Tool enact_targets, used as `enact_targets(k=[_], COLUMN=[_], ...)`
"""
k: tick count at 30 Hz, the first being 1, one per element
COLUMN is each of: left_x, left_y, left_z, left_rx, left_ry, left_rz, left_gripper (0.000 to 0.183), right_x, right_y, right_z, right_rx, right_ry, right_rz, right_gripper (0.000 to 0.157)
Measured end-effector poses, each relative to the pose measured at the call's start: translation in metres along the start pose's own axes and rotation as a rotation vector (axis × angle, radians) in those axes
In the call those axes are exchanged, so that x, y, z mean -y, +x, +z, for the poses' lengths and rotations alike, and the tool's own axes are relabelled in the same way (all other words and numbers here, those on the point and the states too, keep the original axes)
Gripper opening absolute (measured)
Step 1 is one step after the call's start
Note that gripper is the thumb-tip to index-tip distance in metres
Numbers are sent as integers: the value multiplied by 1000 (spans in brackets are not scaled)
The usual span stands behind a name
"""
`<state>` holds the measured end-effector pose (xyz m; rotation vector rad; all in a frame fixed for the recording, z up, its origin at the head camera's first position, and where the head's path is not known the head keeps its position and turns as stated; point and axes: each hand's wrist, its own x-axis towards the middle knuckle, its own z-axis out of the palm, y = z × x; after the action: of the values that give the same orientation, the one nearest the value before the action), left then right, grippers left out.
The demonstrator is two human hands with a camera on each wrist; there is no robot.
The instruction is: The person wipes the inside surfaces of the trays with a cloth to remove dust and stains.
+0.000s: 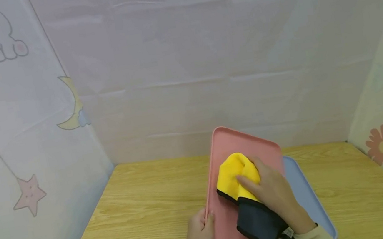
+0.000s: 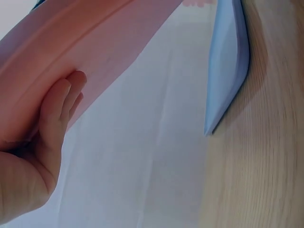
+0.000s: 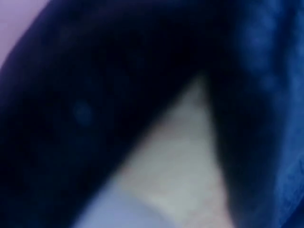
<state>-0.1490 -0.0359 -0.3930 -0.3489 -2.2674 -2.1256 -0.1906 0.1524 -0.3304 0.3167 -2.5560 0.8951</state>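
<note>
My left hand (image 1: 200,233) grips the left rim of a pink rectangular tray (image 1: 244,139), which is held tilted up off the wooden table. In the left wrist view, the left fingers (image 2: 53,107) lie against the tray's underside. Bunched in my right hand (image 1: 278,194) is a two-sided cleaning cloth (image 1: 232,174), yellow on one face and dark grey on the other, with black edging. It lies over the tray's inner face, and its dark part (image 1: 258,222) hangs down toward the right wrist. Dark, blurred cloth (image 3: 85,114) fills most of the right wrist view.
A light blue tray (image 1: 304,191) lies on the wooden table (image 1: 136,221), partly hidden behind the pink one. Pale sheets with printed drawings stand as walls at the back (image 1: 173,55), left and right of the table.
</note>
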Motion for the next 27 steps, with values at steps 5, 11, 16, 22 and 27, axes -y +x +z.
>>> enact_targets(k=[5,11,16,22,27], left_x=[-5,-8,-7,-5,-3], left_y=[-4,-7,-8,-9,-8], left_z=[9,13,13,14,15], left_rx=[64,107,156,195,224], left_ry=[-21,11,11,49,88], left_rz=[31,67,93,95,150], left_gripper=[23,24,25,23,21], right_x=[3,3,2,1,-2], right_y=[2,3,4,4,8], right_z=[-5,-12,-17,-23,-31], right_rx=[-45,-69,-60,-69,-92], right_ry=[-4,-30,-45,-58,-65], right_rz=[-45,-46,-41,-32,-10], right_gripper=[52,53,51,39,37])
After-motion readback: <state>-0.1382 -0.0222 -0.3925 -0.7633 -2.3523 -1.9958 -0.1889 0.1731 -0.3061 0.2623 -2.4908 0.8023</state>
